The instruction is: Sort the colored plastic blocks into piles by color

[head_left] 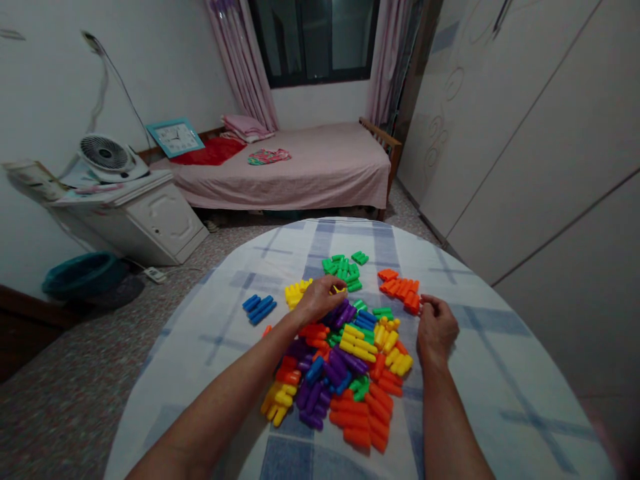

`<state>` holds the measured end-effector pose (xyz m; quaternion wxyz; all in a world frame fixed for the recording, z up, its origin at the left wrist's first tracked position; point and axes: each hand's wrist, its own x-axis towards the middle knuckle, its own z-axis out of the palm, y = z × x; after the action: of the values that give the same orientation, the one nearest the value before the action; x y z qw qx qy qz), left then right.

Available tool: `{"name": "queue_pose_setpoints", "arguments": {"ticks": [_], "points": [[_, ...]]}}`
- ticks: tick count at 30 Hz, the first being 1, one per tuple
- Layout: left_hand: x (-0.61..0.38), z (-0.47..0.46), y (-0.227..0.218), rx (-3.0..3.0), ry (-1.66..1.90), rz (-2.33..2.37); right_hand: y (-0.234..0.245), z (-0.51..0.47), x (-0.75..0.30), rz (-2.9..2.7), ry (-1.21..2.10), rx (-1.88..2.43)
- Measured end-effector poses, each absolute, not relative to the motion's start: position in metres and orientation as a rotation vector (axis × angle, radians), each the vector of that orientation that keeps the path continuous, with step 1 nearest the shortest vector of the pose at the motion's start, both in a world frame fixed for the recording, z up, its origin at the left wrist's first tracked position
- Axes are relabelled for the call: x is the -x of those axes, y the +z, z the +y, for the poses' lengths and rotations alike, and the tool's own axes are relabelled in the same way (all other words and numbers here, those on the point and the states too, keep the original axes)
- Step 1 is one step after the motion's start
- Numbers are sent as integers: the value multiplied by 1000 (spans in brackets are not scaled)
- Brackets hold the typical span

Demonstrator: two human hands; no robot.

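both hands over a heap of coloured pieces

taking the mixed heap (339, 361) as the clock's centre, it sits in the middle of the near half of the round worktop (505, 380), its rounded pieces purple, orange, yellow, blue and green. the left hand (320, 298) hangs over the heap's edge at 11 o'clock, its grip curled down by a bit of yellow; i cannot tell whether it is clamped on anything. the right hand (439, 328) is at 2 o'clock, fingertips right beside the orange cluster (400, 289); whether that grip is clamped on a piece, i cannot tell either.

the orange cluster lies at 1 o'clock, the green cluster (343, 268) at 12, the yellow cluster (294, 293) at 11, partly behind the left hand, and the blue pieces (261, 309) at 10, well apart.

farther out, a bed (320, 177) stands at 12 o'clock, a white cabinet (160, 217) with a fan (107, 155) on top at 10, and tall pale panels (510, 133) at 2.
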<state>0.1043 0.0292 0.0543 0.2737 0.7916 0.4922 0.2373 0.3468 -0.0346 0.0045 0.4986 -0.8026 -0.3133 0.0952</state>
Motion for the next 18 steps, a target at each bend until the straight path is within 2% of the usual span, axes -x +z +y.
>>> {"name": "queue_pose_setpoints", "arguments": {"ticks": [7, 18], "points": [[-149, 19, 43, -2492, 280, 1309, 2, -34, -348, -778, 232, 1926], [-143, 19, 44, -2314, 352, 1312, 2, -35, -348, -752, 246, 1961]]}}
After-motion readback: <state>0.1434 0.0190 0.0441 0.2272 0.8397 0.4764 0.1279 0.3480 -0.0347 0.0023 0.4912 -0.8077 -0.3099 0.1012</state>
